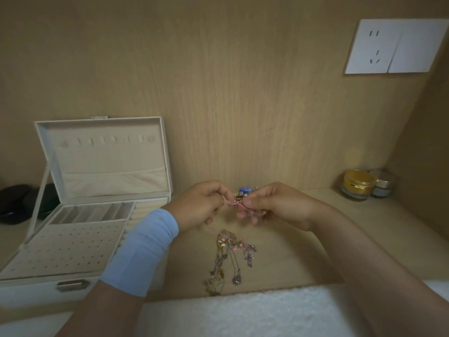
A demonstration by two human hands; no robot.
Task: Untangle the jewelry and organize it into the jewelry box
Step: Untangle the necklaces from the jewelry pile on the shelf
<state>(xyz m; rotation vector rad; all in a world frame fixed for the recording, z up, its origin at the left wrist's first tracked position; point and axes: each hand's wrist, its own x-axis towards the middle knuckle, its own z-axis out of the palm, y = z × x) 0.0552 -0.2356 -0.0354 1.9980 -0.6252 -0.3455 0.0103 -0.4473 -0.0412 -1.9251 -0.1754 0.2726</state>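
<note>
My left hand point(199, 205) and my right hand point(274, 205) are raised above the wooden shelf, and each pinches an end of a pink cord point(234, 204) stretched between them. From the cord a tangle of chains, beads and charms point(229, 256) hangs down to the shelf. A few blue and red beads point(244, 192) show just behind my fingers. The white jewelry box point(80, 215) stands open at the left, its lid upright, with slots and an earring panel showing.
A gold-lidded jar point(358, 184) and a smaller jar point(382, 187) stand at the back right corner. A wall socket point(393, 47) is high on the right. A dark object point(17, 203) lies left of the box. White fuzzy cloth point(255, 312) covers the front.
</note>
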